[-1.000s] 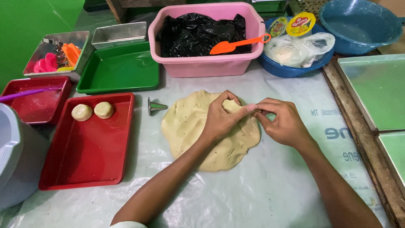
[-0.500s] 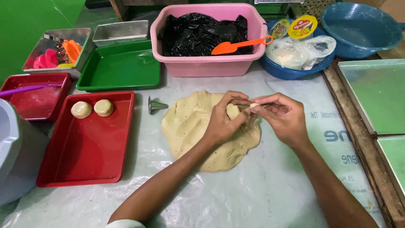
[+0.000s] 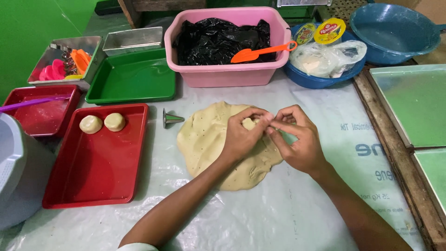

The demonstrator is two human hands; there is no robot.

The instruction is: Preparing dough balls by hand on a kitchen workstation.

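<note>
Table's covered in a clear plastic sheet, green wall off to the side. The flat pale slab of dough lies in the middle, and both hands have stayed right over its upper edge since a second ago. The left hand cups a small pale lump of dough, fingers curled round it, while the right hand now pinches at it with thumb and fingertips pressed together. Looks like shaping another ball like the two round dough balls on the red rectangular tray. A small metal cone lies beside the slab.
</note>
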